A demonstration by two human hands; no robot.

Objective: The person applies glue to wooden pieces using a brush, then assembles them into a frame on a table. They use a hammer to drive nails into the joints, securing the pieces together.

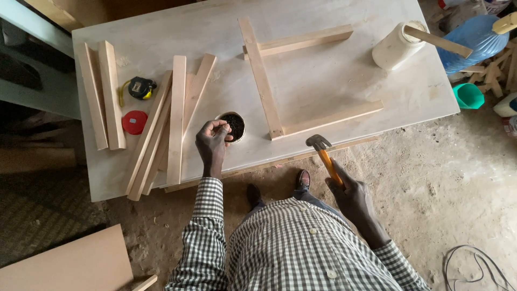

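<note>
Left hand [212,139] pinching in nail tin [232,126]; right hand [347,189] grips hammer [325,154]; wooden frame [293,86] lies between, nearer the right.

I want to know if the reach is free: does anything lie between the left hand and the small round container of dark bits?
Nothing visible does. The left hand is at the round container already, its fingers over the rim.

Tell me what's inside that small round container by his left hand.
The round container holds a dark mass of small pieces, too small to identify. The left hand's fingers cover its left edge.
</note>
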